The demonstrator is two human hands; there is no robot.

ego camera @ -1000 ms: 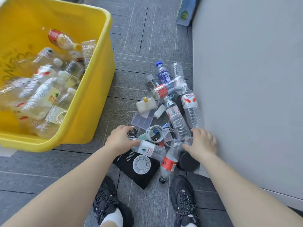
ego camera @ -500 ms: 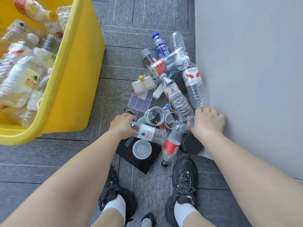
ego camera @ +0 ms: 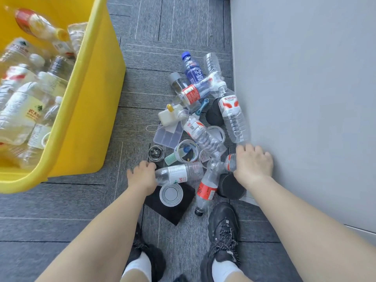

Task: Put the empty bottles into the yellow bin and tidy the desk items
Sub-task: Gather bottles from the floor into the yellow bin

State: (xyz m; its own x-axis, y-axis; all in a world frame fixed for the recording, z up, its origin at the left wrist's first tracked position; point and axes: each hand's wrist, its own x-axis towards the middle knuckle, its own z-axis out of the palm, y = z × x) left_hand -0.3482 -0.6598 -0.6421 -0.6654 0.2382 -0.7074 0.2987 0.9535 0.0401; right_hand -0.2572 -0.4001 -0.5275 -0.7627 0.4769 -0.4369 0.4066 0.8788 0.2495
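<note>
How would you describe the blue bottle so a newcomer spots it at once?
From the yellow bin, look right to the bottle heap on the carpet beside the pale panel. The blue bottle lies at the heap's far end, the only one with a blue cap and blue label.
</note>
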